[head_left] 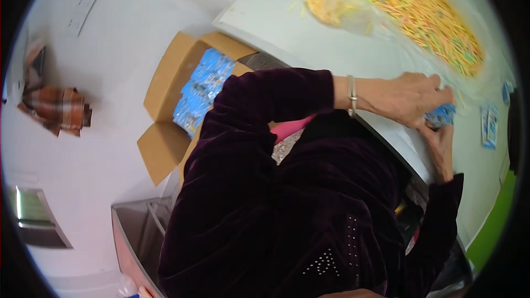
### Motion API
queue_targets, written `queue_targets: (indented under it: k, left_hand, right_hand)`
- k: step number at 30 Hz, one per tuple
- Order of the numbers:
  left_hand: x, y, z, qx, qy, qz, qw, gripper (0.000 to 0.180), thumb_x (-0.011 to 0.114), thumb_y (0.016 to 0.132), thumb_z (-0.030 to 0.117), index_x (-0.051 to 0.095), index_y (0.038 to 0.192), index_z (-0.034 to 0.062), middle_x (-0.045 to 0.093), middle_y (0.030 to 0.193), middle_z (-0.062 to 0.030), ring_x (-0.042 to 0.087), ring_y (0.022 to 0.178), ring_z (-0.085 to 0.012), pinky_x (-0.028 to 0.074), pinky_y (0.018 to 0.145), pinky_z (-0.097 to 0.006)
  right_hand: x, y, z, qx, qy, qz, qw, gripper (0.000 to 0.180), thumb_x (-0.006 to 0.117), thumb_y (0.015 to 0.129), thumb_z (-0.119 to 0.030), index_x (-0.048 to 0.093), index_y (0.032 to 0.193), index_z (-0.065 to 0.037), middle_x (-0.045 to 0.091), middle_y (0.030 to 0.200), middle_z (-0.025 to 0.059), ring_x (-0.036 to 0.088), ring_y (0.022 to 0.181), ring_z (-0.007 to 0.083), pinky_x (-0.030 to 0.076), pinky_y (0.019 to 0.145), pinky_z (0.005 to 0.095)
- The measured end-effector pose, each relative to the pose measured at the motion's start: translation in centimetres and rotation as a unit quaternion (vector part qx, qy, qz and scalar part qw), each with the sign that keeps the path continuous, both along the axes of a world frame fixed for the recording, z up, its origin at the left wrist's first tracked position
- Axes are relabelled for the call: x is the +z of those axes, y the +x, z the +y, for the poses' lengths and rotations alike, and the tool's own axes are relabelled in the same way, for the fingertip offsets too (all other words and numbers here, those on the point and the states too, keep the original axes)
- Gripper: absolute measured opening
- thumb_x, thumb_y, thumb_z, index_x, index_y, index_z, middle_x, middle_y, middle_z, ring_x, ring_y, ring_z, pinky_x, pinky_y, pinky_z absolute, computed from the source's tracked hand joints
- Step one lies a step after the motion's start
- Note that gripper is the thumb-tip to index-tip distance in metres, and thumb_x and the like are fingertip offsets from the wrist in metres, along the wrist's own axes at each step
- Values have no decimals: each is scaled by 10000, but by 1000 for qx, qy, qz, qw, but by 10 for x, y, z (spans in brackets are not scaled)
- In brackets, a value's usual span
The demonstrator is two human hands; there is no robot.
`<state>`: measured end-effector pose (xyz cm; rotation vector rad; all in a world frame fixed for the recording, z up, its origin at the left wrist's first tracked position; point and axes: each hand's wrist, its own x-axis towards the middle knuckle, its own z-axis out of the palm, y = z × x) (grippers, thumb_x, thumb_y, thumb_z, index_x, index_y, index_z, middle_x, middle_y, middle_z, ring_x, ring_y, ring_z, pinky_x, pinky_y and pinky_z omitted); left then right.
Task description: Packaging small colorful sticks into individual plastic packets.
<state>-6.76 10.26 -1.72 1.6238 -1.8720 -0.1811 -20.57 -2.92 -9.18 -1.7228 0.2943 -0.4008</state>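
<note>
Above the white table, my left hand reaches across with a silver bracelet on its wrist. Its fingers are closed on a small blue packet. My right hand comes up from below and grips the same packet from its near side; some of its fingers are hidden. Just beyond both hands lies a large clear plastic bag with a heap of thin yellow, green and pink sticks. To the right of the hands, flat blue-and-white packets rest on the table.
On my left stands an open cardboard box holding many blue packets. A pink-sided bin is at lower left. A plaid cloth hangs against the white wall. A few loose sticks lie beside the bag.
</note>
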Motion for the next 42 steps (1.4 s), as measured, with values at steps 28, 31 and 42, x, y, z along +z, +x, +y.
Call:
queue_targets:
  k: [28, 31, 42]
  left_hand:
    - [-38, 55, 550, 665, 434, 27, 608, 686, 740, 589, 192, 459, 1188, 14, 623, 980, -196, 606, 937, -305, 467, 829, -363]
    - [-57, 56, 564, 671, 445, 110, 583, 742, 750, 596, 202, 421, 1226, -8, 582, 1095, -221, 569, 1029, -298, 449, 861, -357]
    - [-127, 74, 619, 693, 329, 169, 619, 912, 774, 607, 320, 295, 1316, 4, 489, 1195, -286, 497, 1122, -356, 408, 930, -381]
  right_hand:
    - [-5, 9, -9, 43, -222, -29, 974, 654, 534, 849, -165, 206, 1414, -122, 314, 1407, 160, 368, 1260, 282, 265, 1062, 439]
    - [-4, 9, -6, 43, -212, -24, 976, 651, 534, 855, -181, 205, 1414, -121, 318, 1407, 151, 363, 1264, 279, 261, 1063, 440]
    - [-5, 11, -3, 28, -223, -12, 974, 647, 530, 861, -197, 203, 1415, -125, 323, 1405, 146, 362, 1268, 271, 258, 1071, 432]
